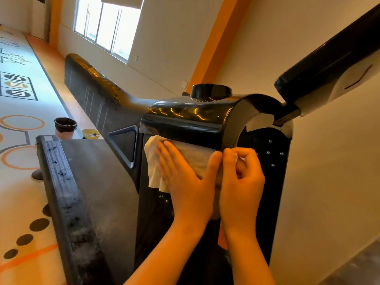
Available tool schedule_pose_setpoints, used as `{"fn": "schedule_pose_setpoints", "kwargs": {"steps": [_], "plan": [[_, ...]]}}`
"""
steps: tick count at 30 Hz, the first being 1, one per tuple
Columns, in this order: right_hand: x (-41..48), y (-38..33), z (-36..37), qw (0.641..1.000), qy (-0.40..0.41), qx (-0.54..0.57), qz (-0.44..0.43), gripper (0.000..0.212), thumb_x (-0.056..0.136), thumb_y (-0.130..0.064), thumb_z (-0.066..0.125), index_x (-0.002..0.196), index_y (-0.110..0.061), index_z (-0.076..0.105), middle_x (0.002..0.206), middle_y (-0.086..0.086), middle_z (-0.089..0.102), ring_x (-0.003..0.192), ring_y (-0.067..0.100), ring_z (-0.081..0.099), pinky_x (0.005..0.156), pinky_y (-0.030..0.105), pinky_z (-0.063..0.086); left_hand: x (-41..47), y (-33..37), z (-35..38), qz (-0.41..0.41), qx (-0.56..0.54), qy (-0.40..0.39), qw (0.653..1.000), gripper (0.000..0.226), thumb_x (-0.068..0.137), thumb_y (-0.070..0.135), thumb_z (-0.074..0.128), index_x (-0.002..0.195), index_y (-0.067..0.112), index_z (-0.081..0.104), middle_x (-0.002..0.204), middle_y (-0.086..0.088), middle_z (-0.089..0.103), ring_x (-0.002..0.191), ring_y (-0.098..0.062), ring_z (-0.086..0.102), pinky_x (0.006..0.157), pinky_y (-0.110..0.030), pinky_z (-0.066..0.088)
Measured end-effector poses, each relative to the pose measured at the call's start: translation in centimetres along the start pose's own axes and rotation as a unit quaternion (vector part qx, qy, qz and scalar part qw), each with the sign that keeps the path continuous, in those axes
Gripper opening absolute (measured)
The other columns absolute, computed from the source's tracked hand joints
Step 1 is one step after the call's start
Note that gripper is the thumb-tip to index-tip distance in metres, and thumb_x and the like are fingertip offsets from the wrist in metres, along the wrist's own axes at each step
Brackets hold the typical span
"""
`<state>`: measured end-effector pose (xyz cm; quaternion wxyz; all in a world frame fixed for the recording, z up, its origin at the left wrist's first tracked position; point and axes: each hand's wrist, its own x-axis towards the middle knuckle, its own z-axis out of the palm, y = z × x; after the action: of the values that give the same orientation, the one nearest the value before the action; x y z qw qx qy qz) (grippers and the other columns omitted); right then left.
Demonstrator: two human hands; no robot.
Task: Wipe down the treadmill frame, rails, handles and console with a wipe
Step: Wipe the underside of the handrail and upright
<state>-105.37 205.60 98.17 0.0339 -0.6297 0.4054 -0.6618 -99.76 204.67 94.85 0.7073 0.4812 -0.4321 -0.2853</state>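
The treadmill's glossy black motor cover (185, 116) fills the middle of the head view, with its black upright (271, 161) to the right. A white wipe (152, 161) is spread on the frame just under the cover's edge. My left hand (185, 177) lies flat on the wipe with straight fingers and presses it to the frame. My right hand (240, 182) is beside it, its curled fingers pinching the wipe's right end. The grey belt deck (98, 182) and dusty side rail (61, 182) run along the left.
A black handle arm (329, 64) juts out at the upper right. A second treadmill (92, 87) stands behind by the wall. On the patterned floor sit a lined bin (64, 128) and a yellow tub (90, 134). A beige wall is close on the right.
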Motion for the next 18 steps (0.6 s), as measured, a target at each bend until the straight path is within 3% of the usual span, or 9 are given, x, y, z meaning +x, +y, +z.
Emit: {"fn": "schedule_pose_setpoints", "kwargs": {"steps": [2,6,9,11,13,16,18], "plan": [[0.0,0.2,0.3,1.000,0.004,0.003,-0.008,0.009,0.090,-0.039,0.051,0.083,-0.033,0.052,0.076,-0.025,0.062,0.070,-0.001,0.061,0.058,0.008,0.046,0.0,-0.2,0.1,0.010,0.013,0.012,1.000,0.118,0.051,0.102,0.013,0.141,0.034,-0.021,0.159,0.011,-0.021,0.144,-0.002,-0.020,0.122,-0.037,-0.005],[0.1,1.8,0.6,0.999,0.027,-0.024,0.001,0.009,0.088,-0.047,0.054,0.089,-0.039,0.051,0.082,-0.025,0.059,0.081,-0.001,0.059,0.067,0.009,0.046,0.3,-0.5,0.5,0.013,0.016,0.031,0.999,0.113,0.053,0.102,0.010,0.140,0.037,-0.021,0.156,0.015,-0.023,0.144,-0.001,-0.020,0.121,-0.034,-0.007],[0.2,2.3,0.7,0.998,0.002,0.001,0.059,0.022,0.088,-0.055,0.057,0.099,-0.039,0.047,0.102,-0.016,0.056,0.096,0.005,0.057,0.081,0.020,0.051,0.9,-1.1,0.1,0.013,0.020,0.034,0.999,0.111,0.053,0.102,0.008,0.139,0.038,-0.022,0.158,0.013,-0.021,0.144,-0.001,-0.018,0.121,-0.036,-0.006],[0.0,2.0,1.0,0.992,-0.038,0.052,0.110,0.027,0.083,-0.052,0.048,0.103,-0.033,0.047,0.102,-0.013,0.057,0.090,0.002,0.060,0.074,0.019,0.055,1.5,-1.5,-0.2,0.011,0.027,0.032,0.999,0.113,0.051,0.102,0.006,0.139,0.037,-0.022,0.159,0.012,-0.021,0.144,-0.002,-0.018,0.121,-0.035,-0.007],[-0.1,1.8,1.4,0.988,-0.059,0.068,0.125,0.026,0.089,-0.056,0.043,0.100,-0.032,0.048,0.088,-0.025,0.060,0.085,-0.009,0.060,0.066,0.011,0.050,2.0,-1.8,-0.5,0.007,0.036,0.028,0.999,0.116,0.050,0.103,0.005,0.140,0.036,-0.023,0.158,0.012,-0.022,0.144,-0.002,-0.019,0.120,-0.032,-0.009],[-0.2,2.3,1.5,0.984,-0.085,0.075,0.139,0.027,0.084,-0.055,0.036,0.100,-0.035,0.047,0.082,-0.040,0.057,0.083,-0.015,0.057,0.064,0.013,0.049,2.4,-1.9,-0.8,0.006,0.040,0.019,0.999,0.117,0.049,0.102,0.003,0.141,0.034,-0.024,0.159,0.011,-0.022,0.143,-0.001,-0.019,0.117,-0.027,-0.011],[-0.1,2.3,1.3,0.979,-0.100,0.083,0.155,0.026,0.090,-0.060,0.038,0.100,-0.037,0.046,0.086,-0.033,0.058,0.082,-0.017,0.056,0.065,0.013,0.047,2.6,-1.9,-1.0,0.008,0.044,0.012,0.999,0.114,0.050,0.102,0.003,0.138,0.035,-0.026,0.158,0.011,-0.023,0.142,0.000,-0.020,0.117,-0.028,-0.011]]}}
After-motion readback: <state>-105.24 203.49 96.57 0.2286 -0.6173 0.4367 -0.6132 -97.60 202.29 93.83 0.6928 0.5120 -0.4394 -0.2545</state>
